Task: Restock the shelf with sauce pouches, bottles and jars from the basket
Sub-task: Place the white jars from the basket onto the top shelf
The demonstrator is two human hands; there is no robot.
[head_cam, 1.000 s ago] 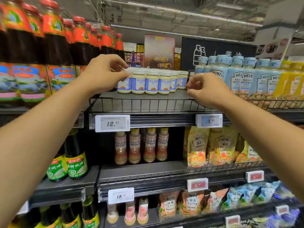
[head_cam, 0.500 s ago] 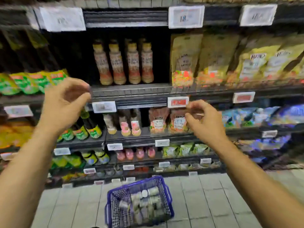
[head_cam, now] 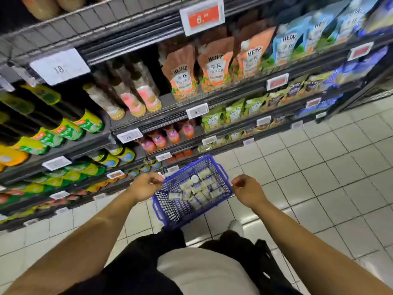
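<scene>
Both hands are down from the top shelf, where a second ago they were up at the row of small white jars. View has swung from that shelf to the floor. Reads as one placement finished and me going back for more stock.

Left hand (head_cam: pixel 144 188): fingers loosely curled, holding nothing, hovering just over the left rim of the blue basket (head_cam: pixel 228 189). It may be brushing the rim; can't tell contact from here.

Right hand (head_cam: pixel 246 191): same state, loosely curled and empty, just off the basket's right rim, near the right handle.

The basket sits on the tile floor (head_cam: pixel 319 177), directly below and between my hands, in front of my feet. Jars in the basket (head_cam: pixel 200 189) lie jumbled on their sides between the two hands, a good number left, so my call is the restock is well short of done. Blur is too heavy to read labels or count them.

Shelf (head_cam: pixel 170 99) is up and ahead of both hands, well apart: bottles above the left hand, Heinz pouches (head_cam: pixel 214 67) above the right.

Next step, as I judge it: drop both hands in and take a jar each. They're lying loose against each other, so neighbours could roll when one gets pulled.
</scene>
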